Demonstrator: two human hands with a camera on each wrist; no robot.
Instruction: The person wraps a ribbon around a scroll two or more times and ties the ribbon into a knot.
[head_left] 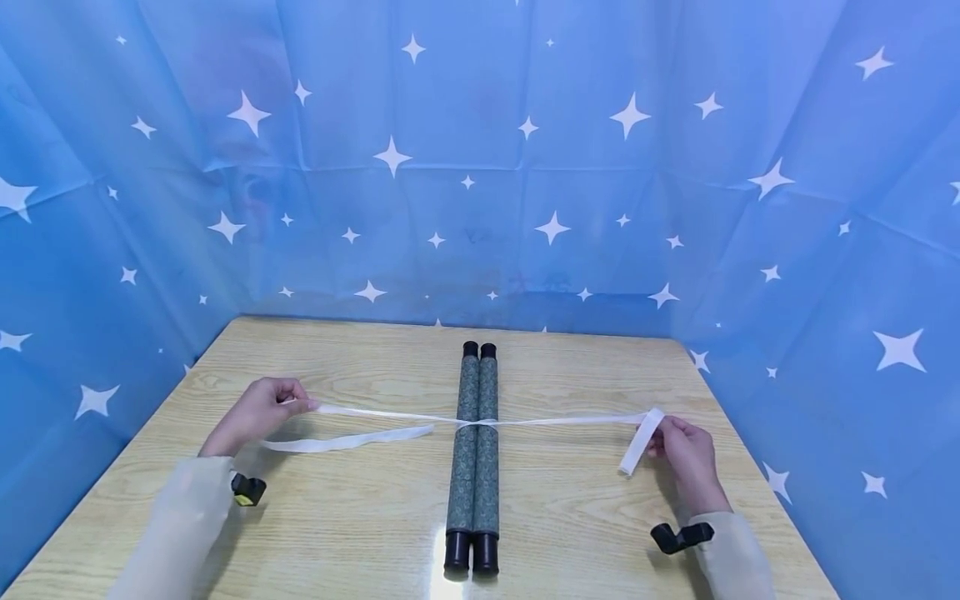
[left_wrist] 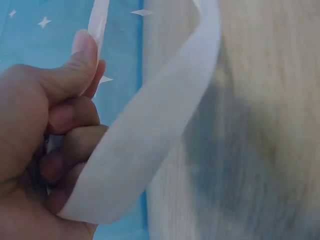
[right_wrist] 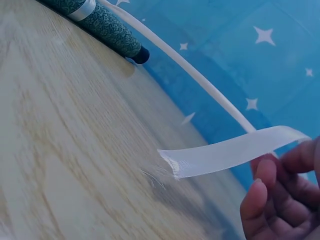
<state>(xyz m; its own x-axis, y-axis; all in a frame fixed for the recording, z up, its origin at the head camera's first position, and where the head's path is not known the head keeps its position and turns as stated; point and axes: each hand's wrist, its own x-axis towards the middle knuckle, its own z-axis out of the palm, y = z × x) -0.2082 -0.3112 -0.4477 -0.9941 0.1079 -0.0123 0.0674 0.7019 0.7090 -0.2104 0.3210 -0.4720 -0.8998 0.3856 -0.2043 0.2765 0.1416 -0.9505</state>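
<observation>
Two scrolls point(head_left: 476, 475), green-patterned with dark end knobs, lie side by side on the table. A white ribbon point(head_left: 570, 420) passes around their middle and stretches out taut to both sides. My left hand point(head_left: 258, 412) pinches the ribbon between thumb and forefinger; its loose tail loops below the hand toward the scrolls. On the other side, my right hand point(head_left: 684, 454) pinches the other stretch, and a short end hangs down. In the right wrist view, that ribbon end point(right_wrist: 215, 152) has a frayed edge, and part of one scroll point(right_wrist: 110, 32) shows behind.
The scrolls and hands are over a light wooden table point(head_left: 360, 517). A blue curtain point(head_left: 480, 208) with white stars hangs behind the table and along both sides. Small black devices point(head_left: 247, 489) are strapped at both wrists.
</observation>
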